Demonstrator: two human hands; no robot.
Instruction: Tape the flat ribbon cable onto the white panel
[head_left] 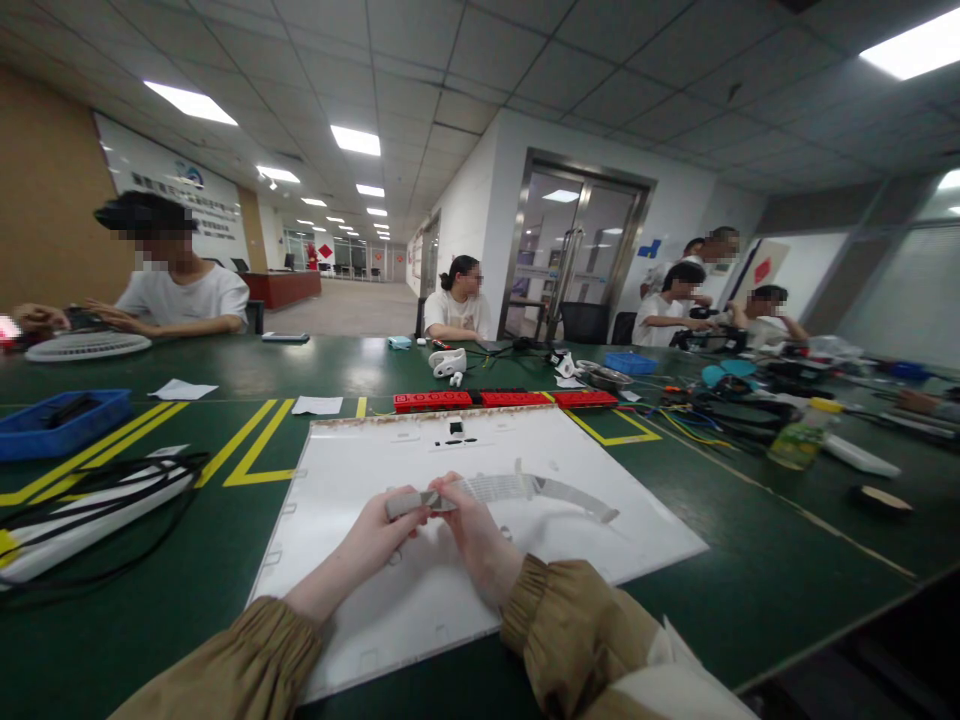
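Both hands meet over a large white panel that lies on the green table. My left hand is closed around one end of a long grey strip with printed marks, perhaps folded paper. Thumb and fingers of my right hand pinch the same strip close beside the left fingertips. From there the strip's free part curves away to the right above the panel and casts a shadow. A short end pokes out past the left fingers. Small cut-outs and clips line the panel's edges.
Red power strips sit along the panel's far edge. On the left are a blue tray and a white bar with black cables. A bottle and tangled wires stand on the right. Several people sit around the table.
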